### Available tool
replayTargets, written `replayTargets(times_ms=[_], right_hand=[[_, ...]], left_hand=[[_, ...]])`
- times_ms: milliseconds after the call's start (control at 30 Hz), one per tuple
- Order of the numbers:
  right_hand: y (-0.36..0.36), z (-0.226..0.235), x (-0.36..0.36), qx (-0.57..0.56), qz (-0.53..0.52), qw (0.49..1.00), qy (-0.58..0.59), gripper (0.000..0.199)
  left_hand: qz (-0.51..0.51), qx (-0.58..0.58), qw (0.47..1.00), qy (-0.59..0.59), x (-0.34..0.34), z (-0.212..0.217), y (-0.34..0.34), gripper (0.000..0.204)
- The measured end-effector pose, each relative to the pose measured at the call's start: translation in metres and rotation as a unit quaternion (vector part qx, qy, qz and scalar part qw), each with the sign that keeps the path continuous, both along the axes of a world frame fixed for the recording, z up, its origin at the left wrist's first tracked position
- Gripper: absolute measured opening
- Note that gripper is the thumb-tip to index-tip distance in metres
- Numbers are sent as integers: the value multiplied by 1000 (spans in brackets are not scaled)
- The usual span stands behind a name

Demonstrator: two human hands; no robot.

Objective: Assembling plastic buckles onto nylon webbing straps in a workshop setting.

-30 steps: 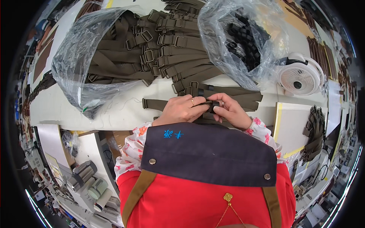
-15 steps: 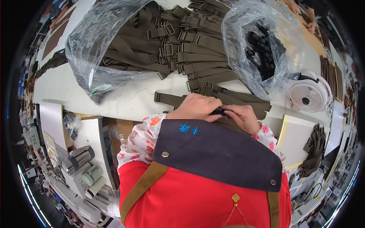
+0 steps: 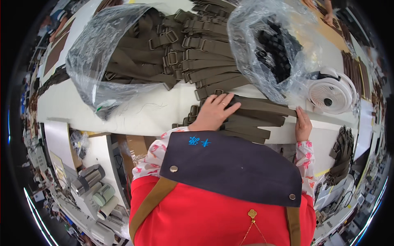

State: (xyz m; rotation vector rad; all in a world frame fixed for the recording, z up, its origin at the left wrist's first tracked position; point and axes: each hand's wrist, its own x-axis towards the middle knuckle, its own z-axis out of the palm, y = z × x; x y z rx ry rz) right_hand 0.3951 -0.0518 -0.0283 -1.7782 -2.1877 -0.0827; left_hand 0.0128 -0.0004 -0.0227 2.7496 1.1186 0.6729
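Note:
Several olive-brown webbing straps (image 3: 256, 119) with metal slide buckles lie across the white table in front of me. My left hand (image 3: 214, 111) lies over the buckle end of the top strap (image 3: 266, 105), its fingers and thumb apart. Beside those fingers shows a dark buckle (image 3: 234, 101), partly covered. At the strap's right end my right hand (image 3: 303, 125) has its fingertips closed on the tip. The strap stretches fairly straight between both hands, over the other straps.
A clear plastic bag (image 3: 92, 76) of straps (image 3: 137, 61) stands at the far left. Further straps (image 3: 211, 61) fan out behind my hands. Another clear bag (image 3: 242, 37) holds black buckles (image 3: 279, 53). A white fan (image 3: 331, 95) stands right; more straps (image 3: 341, 156) hang over a white board.
My hands were together at a small black piece; now they are apart. The right hand has moved right to the strap's end, and the left has flattened onto the buckle end.

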Motion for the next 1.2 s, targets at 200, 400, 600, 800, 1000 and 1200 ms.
replayTargets(times_ms=[200, 400, 600, 800, 1000, 1200], right_hand=[[-24, -31, -69, -99, 48, 994, 20, 62], [-26, -66, -118, -117, 41, 992, 22, 60], [-22, -71, -113, -110, 56, 992, 29, 58], [-12, -49, -109, -85, 50, 991, 91, 53], [23, -17, -88, 24, 9, 985, 169, 45], [89, 15, -86, 41, -34, 996, 77, 63]], left_hand=[[170, -173, 960, -142, -60, -49, -32, 53], [326, -95, 933, 123, -153, -92, -31, 60], [406, -64, 907, 92, -275, -106, -38, 51], [366, 66, 926, 61, -272, -91, -40, 31], [342, -35, 923, -171, -166, -80, -39, 24], [127, -125, 959, -219, -71, -40, -2, 23]])
